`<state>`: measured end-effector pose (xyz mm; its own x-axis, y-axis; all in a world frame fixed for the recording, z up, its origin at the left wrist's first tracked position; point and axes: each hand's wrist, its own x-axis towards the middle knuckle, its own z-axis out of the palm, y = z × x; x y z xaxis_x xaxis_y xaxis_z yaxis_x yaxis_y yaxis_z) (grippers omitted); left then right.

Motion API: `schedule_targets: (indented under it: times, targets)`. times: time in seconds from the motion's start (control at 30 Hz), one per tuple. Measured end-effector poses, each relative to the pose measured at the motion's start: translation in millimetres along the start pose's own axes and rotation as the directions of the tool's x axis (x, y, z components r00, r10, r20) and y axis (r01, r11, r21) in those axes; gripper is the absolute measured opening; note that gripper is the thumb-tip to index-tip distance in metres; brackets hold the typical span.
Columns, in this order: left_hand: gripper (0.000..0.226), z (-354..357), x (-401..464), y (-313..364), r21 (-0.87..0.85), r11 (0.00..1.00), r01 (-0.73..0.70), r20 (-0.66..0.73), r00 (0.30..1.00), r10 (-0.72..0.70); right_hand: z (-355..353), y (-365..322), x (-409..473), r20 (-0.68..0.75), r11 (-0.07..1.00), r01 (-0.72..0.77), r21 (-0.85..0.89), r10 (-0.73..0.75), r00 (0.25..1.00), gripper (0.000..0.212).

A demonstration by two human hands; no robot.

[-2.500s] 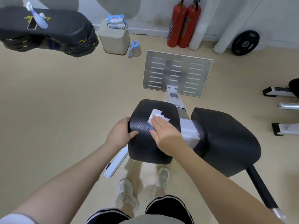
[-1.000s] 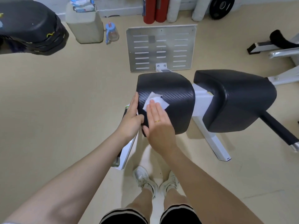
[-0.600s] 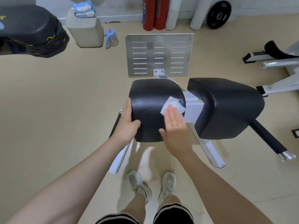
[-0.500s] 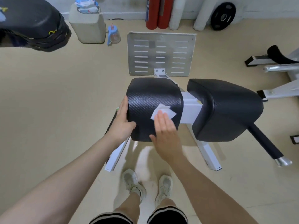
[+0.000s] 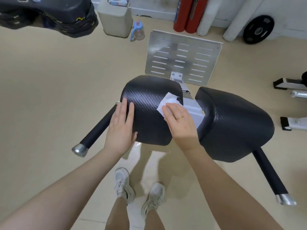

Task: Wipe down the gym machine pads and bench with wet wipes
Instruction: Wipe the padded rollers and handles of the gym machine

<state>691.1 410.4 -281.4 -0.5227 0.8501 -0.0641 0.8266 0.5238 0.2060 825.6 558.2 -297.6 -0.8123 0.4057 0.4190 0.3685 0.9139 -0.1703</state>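
A person is standing over a gym machine, the right hand (image 5: 180,121) pressing a white wet wipe (image 5: 167,102) flat, fingers straight, against the upper right part of the left pad (image 5: 149,103). The left hand (image 5: 121,125) is lying open along that pad's left edge, fingers extended and thumb tucked under its near corner. The right pad (image 5: 235,123) is sitting just beside, across the white frame (image 5: 193,103). A slotted metal footplate (image 5: 182,57) is lying beyond them on the floor, with two red fire extinguishers (image 5: 187,14) standing at the wall.
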Motion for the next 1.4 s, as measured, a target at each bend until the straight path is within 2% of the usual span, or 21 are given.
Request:
schedule_targets:
  times: [0.07,0.13,0.17,0.23,0.3,0.37,0.47,0.5,0.57,0.6,0.63,0.73,0.8,0.87,0.93,1.0,1.07,1.13,1.27,1.33,1.4]
  targets:
    - [0.105,8,0,2,0.047,0.999,0.025,-0.043,0.999,-0.023,-3,3,13,0.032,0.998,-0.012,0.065,0.010,0.999,0.023]
    - [0.112,14,0,5,0.070,0.997,0.044,-0.069,0.997,-0.039,-4,3,20,-0.008,0.997,-0.019,0.080,0.019,1.000,0.015]
    - [0.115,17,1,6,0.075,0.996,0.046,-0.081,0.996,-0.040,-1,4,18,-0.017,0.996,-0.020,0.090,0.022,1.000,0.017]
    - [0.119,22,1,6,0.081,0.996,0.048,-0.094,0.995,-0.041,1,1,9,-0.015,0.989,-0.031,0.142,0.033,0.999,0.034]
    - [0.123,25,2,6,0.106,0.993,0.050,-0.095,0.995,-0.040,3,-7,-10,-0.033,0.986,-0.065,0.155,0.071,0.997,0.025]
    - [0.125,27,3,4,0.146,0.988,0.048,-0.110,0.993,-0.032,8,-15,-29,-0.079,0.996,-0.036,0.087,0.043,0.996,0.032]
    - [0.126,30,5,2,0.161,0.986,0.032,-0.149,0.989,-0.008,14,-28,-42,-0.015,0.994,-0.086,0.068,0.087,0.996,0.042]
    - [0.125,30,5,0,0.158,0.987,0.024,-0.160,0.987,0.001,14,-31,-43,-0.009,0.995,-0.093,0.046,0.093,0.996,0.039]
    - [0.123,29,4,-3,0.156,0.988,0.000,-0.178,0.984,0.028,9,-30,-39,0.070,0.989,-0.145,0.032,0.143,0.987,0.017]
    - [0.121,29,3,-5,0.156,0.988,-0.016,-0.184,0.982,0.045,9,-24,-36,0.065,0.985,-0.157,0.065,0.153,0.986,0.031]
    - [0.120,27,3,-7,0.157,0.987,-0.031,-0.189,0.980,0.061,4,-20,-28,0.057,0.991,-0.133,0.028,0.131,0.990,0.041]
    - [0.115,24,1,-13,0.168,0.983,-0.078,-0.189,0.976,0.110,-9,-17,-9,-0.094,0.938,-0.332,0.101,0.342,0.935,0.018]
    - [0.114,26,-2,-18,0.192,0.976,-0.106,-0.194,0.970,0.144,-5,-23,-8,-0.155,0.912,-0.380,0.155,0.403,0.902,0.015]
    - [0.115,35,-9,-25,0.231,0.965,-0.123,-0.194,0.966,0.170,6,-35,-19,-0.126,0.898,-0.393,0.197,0.420,0.899,0.015]
    - [0.112,47,-15,-33,0.272,0.951,-0.146,-0.199,0.959,0.204,23,-48,-41,-0.006,0.888,-0.407,0.214,0.417,0.909,0.020]
    - [0.109,58,-17,-40,0.293,0.942,-0.161,-0.221,0.948,0.231,44,-62,-65,0.106,0.862,-0.454,0.227,0.441,0.891,0.026]
    - [0.104,65,-14,-45,0.306,0.935,-0.181,-0.250,0.932,0.263,62,-75,-83,0.139,0.833,-0.504,0.227,0.485,0.864,0.028]
    - [0.102,69,-12,-48,0.314,0.928,-0.202,-0.285,0.912,0.295,67,-86,-88,0.082,0.824,-0.513,0.242,0.509,0.857,0.025]
    - [0.107,61,-11,-46,0.274,0.937,-0.217,-0.282,0.913,0.294,57,-78,-73,-0.131,0.900,-0.406,0.157,0.427,0.895,0.021]
    - [0.110,55,-12,-43,0.243,0.943,-0.228,-0.251,0.924,0.288,48,-69,-57,-0.219,0.908,-0.404,0.108,0.418,0.882,0.013]
    - [0.108,50,-13,-42,0.232,0.943,-0.240,-0.236,0.926,0.294,37,-62,-38,-0.287,0.901,-0.422,0.102,0.433,0.855,0.019]
